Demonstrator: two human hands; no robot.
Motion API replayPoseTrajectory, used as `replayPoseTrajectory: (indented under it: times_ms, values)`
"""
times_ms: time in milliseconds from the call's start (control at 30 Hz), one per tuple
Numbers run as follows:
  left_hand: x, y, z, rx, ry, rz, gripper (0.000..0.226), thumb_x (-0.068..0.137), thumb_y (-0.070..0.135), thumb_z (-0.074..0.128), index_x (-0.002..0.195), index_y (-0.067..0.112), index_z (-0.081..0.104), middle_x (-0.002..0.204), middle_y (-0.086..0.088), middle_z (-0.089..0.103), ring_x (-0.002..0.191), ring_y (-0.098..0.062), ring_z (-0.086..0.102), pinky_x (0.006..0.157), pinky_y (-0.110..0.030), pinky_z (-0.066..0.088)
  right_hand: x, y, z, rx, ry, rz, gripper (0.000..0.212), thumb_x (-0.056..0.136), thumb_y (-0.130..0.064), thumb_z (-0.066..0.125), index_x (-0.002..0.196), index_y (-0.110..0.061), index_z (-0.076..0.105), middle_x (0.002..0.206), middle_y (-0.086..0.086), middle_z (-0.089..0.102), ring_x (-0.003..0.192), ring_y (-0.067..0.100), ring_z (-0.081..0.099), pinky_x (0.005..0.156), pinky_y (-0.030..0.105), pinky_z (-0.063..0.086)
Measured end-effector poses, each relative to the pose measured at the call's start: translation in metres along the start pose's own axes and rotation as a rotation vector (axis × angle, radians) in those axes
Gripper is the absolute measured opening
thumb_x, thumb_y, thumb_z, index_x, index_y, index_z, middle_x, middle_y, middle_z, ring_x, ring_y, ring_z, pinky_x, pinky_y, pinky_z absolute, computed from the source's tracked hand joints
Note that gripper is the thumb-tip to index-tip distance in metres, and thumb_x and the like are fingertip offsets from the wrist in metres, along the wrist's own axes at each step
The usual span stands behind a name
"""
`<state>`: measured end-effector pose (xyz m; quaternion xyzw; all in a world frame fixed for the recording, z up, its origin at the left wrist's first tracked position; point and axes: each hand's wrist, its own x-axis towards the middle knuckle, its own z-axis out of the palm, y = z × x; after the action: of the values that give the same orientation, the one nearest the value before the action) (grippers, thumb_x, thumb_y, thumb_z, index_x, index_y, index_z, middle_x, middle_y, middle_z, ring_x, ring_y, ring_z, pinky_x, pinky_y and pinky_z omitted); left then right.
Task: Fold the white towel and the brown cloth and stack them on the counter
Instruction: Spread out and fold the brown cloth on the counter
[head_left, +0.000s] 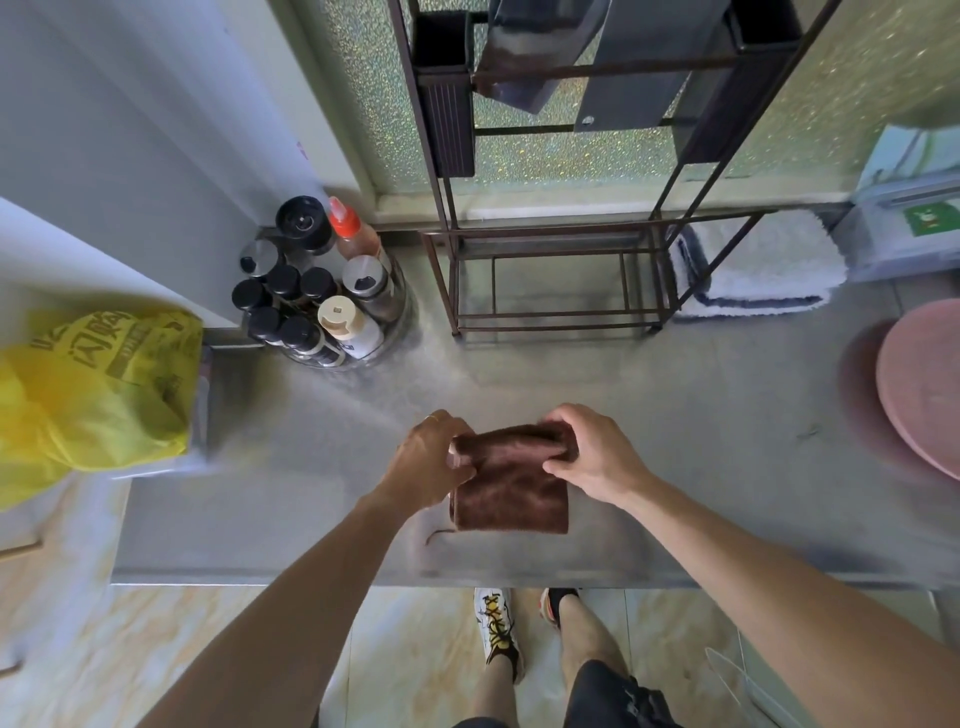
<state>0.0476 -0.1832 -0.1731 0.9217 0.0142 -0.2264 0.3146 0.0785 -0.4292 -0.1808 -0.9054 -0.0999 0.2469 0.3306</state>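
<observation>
The brown cloth (511, 488) is folded into a small rectangle and hangs just above the steel counter (701, 467), near its front edge. My left hand (428, 457) pinches the cloth's upper left corner. My right hand (592, 452) grips the upper right corner, fingers curled over the top fold. A thin loop trails from the cloth's lower left. The white towel (763, 267) lies folded at the back right of the counter, beside the rack, well away from both hands.
A dark metal rack (556, 280) stands at the back centre. A round stand of several condiment bottles (322, 291) sits back left. A yellow plastic bag (93, 384) lies at the left edge, a pink round lid (924, 384) at the right edge.
</observation>
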Motion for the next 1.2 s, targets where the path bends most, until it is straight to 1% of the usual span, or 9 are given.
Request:
replayPoseTrajectory:
  times_ms: [100, 200, 300, 400, 600, 733, 967, 1100, 1200]
  values:
    - [-0.009, -0.004, 0.007, -0.065, 0.082, 0.024, 0.026, 0.075, 0.004, 0.076, 0.090, 0.024, 0.070, 0.091, 0.004, 0.065, 0.078, -0.014, 0.065, 0.075, -0.040, 0.059, -0.006, 0.007, 0.008, -0.019, 0.064, -0.029, 0.036, 0.070, -0.013, 0.078, 0.102, -0.017, 0.063, 0.100, 0.000, 0.063, 0.092, 0.022, 0.061, 0.078, 0.028, 0.045]
    - [-0.017, -0.006, 0.013, -0.049, 0.165, 0.115, 0.043, 0.070, -0.013, 0.068, 0.084, 0.028, 0.063, 0.092, 0.005, 0.064, 0.077, -0.013, 0.064, 0.069, -0.034, 0.058, -0.017, 0.004, 0.010, -0.075, 0.157, -0.208, 0.031, 0.067, 0.004, 0.071, 0.087, -0.018, 0.062, 0.089, -0.004, 0.058, 0.087, 0.020, 0.058, 0.071, 0.022, 0.040]
    - [-0.029, -0.008, 0.018, 0.022, 0.207, 0.180, 0.044, 0.071, -0.016, 0.066, 0.087, 0.025, 0.061, 0.098, 0.002, 0.061, 0.076, -0.016, 0.061, 0.064, -0.024, 0.052, -0.038, 0.004, 0.013, -0.230, 0.157, -0.479, 0.027, 0.075, 0.009, 0.063, 0.093, -0.011, 0.062, 0.094, 0.002, 0.057, 0.089, 0.022, 0.053, 0.072, 0.027, 0.045]
    - [-0.035, -0.013, 0.020, 0.061, 0.249, 0.250, 0.039, 0.071, -0.014, 0.066, 0.090, 0.020, 0.062, 0.101, -0.004, 0.062, 0.075, -0.019, 0.063, 0.063, -0.029, 0.056, -0.054, 0.014, 0.021, -0.395, 0.126, -0.617, 0.025, 0.087, 0.006, 0.052, 0.103, -0.009, 0.063, 0.102, 0.007, 0.059, 0.090, 0.023, 0.053, 0.071, 0.030, 0.047]
    - [-0.050, -0.015, 0.022, 0.314, 0.262, 0.520, 0.027, 0.077, -0.004, 0.069, 0.095, 0.014, 0.063, 0.107, -0.009, 0.061, 0.094, -0.023, 0.057, 0.070, -0.027, 0.050, -0.062, 0.022, 0.025, -0.465, 0.194, -0.630, 0.024, 0.093, 0.000, 0.050, 0.102, -0.014, 0.067, 0.108, 0.009, 0.062, 0.095, 0.028, 0.056, 0.079, 0.034, 0.049]
    - [-0.059, -0.023, 0.026, 0.396, 0.291, 0.713, 0.023, 0.102, 0.006, 0.045, 0.093, 0.011, 0.066, 0.102, -0.012, 0.063, 0.089, -0.027, 0.058, 0.077, -0.034, 0.052, -0.073, 0.027, 0.026, -0.494, 0.184, -0.668, 0.025, 0.097, 0.000, 0.046, 0.101, -0.015, 0.066, 0.106, 0.009, 0.062, 0.092, 0.028, 0.057, 0.079, 0.035, 0.049]
    - [-0.071, -0.033, 0.037, 0.482, 0.250, 0.754, 0.008, 0.088, 0.006, 0.064, 0.094, 0.010, 0.069, 0.099, -0.013, 0.065, 0.088, -0.032, 0.061, 0.076, -0.041, 0.053, -0.085, 0.034, 0.033, -0.572, 0.138, -0.717, 0.032, 0.090, 0.006, 0.054, 0.114, -0.013, 0.064, 0.114, 0.008, 0.063, 0.106, 0.027, 0.057, 0.088, 0.038, 0.052]
    - [-0.076, -0.019, 0.041, 0.439, 0.271, 0.692, 0.018, 0.090, 0.014, 0.059, 0.104, 0.009, 0.069, 0.127, -0.017, 0.064, 0.120, -0.037, 0.058, 0.104, -0.048, 0.046, -0.091, 0.031, 0.033, -0.527, 0.083, -0.660, 0.031, 0.088, -0.007, 0.055, 0.117, -0.010, 0.065, 0.130, 0.013, 0.059, 0.124, 0.030, 0.052, 0.099, 0.042, 0.049]
    - [-0.079, -0.007, 0.057, 0.501, 0.122, 0.596, 0.052, 0.101, 0.027, 0.046, 0.151, 0.016, 0.038, 0.165, -0.010, 0.025, 0.153, -0.028, 0.020, 0.124, -0.046, 0.025, -0.097, 0.026, 0.038, -0.455, 0.050, -0.586, 0.032, 0.099, -0.023, 0.046, 0.123, -0.008, 0.062, 0.155, 0.015, 0.039, 0.148, 0.026, 0.029, 0.115, 0.042, 0.036]
